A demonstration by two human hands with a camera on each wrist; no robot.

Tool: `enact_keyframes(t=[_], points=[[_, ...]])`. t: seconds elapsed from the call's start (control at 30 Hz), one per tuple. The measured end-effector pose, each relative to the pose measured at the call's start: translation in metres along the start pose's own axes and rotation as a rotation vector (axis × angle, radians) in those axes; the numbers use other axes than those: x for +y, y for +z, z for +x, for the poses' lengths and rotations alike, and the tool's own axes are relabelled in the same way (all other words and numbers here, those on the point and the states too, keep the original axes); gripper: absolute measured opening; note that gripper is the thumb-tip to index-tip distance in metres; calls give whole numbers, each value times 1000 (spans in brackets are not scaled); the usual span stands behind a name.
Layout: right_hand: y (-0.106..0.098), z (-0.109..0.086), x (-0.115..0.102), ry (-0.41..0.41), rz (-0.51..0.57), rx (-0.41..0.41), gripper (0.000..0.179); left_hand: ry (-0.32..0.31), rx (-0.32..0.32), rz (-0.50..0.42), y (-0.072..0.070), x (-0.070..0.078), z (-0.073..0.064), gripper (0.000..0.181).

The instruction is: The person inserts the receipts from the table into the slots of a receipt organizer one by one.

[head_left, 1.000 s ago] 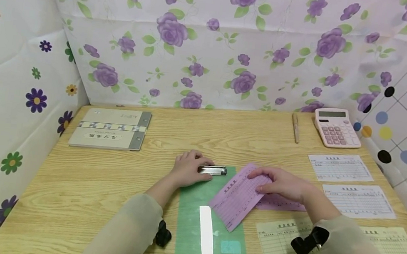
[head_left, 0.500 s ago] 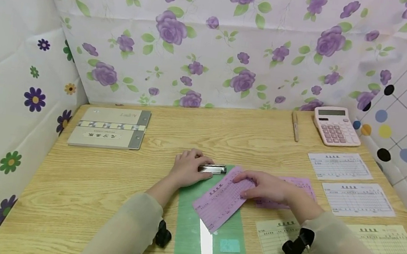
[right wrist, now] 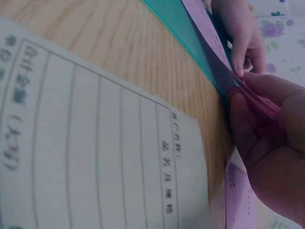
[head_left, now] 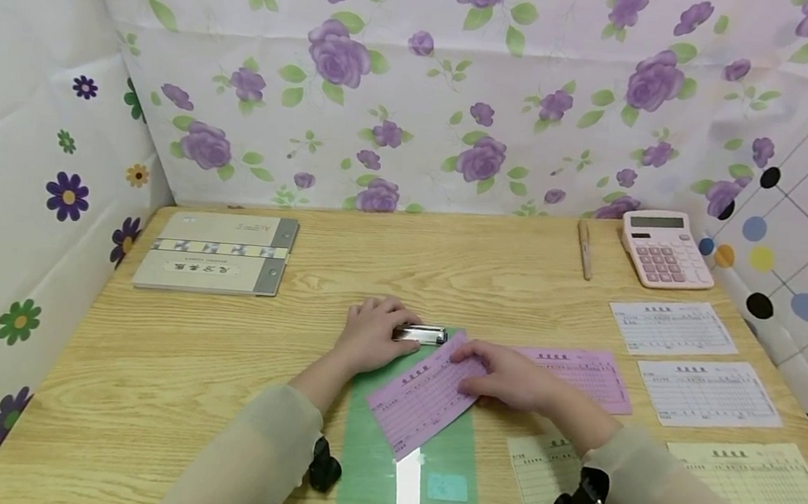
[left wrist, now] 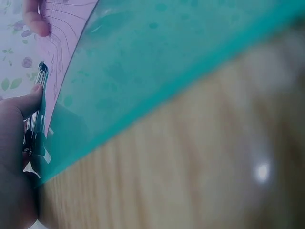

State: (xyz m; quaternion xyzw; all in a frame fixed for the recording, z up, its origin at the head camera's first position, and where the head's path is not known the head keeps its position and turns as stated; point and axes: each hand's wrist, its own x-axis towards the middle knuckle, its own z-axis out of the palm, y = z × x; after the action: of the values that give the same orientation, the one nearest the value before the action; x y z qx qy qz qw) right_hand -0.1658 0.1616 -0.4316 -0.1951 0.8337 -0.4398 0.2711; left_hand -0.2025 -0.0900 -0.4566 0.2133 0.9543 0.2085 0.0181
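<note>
Since a second ago, the pink slip (head_left: pixel 417 399) in the right hand (head_left: pixel 513 377) has shifted toward nine o'clock, further across the green clipboard (head_left: pixel 378 482). Right fingers and thumb pinch the slip near its two o'clock. The left hand (head_left: pixel 378 336) grips the metal clip (head_left: pixel 424 335) at the clipboard's twelve o'clock. Another pink slip (head_left: pixel 588 377) lies at the clipboard's two o'clock, a notebook (head_left: pixel 216 256) at ten.
</note>
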Motion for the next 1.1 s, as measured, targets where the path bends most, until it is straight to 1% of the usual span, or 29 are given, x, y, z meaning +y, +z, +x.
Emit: enact_keyframes(t=[0.2,0.3,0.47,0.57,0.7,0.8,0.97,1.1], points=[[10,2,-1,-9,-138,114,38,26,15,1,0,3,-1,34],[14,3,-3,-30,-235,162,40,38,19,20,0,3,-1,35],[20,5,-6,-71,-366,202,45,74,31,55,-1,2,-1,35],[23,5,-8,-70,-399,216,46,114,31,68,-3,2,-2,34],[27,4,-8,-53,-420,234,47,153,5,102,-6,2,-1,32],[31,3,-7,-58,-440,253,48,153,-23,113,-9,3,0,32],[34,3,-8,-78,-497,296,48,144,-44,102,-12,3,3,32],[37,7,-9,-78,-533,329,49,140,-63,96,-13,3,4,31]])
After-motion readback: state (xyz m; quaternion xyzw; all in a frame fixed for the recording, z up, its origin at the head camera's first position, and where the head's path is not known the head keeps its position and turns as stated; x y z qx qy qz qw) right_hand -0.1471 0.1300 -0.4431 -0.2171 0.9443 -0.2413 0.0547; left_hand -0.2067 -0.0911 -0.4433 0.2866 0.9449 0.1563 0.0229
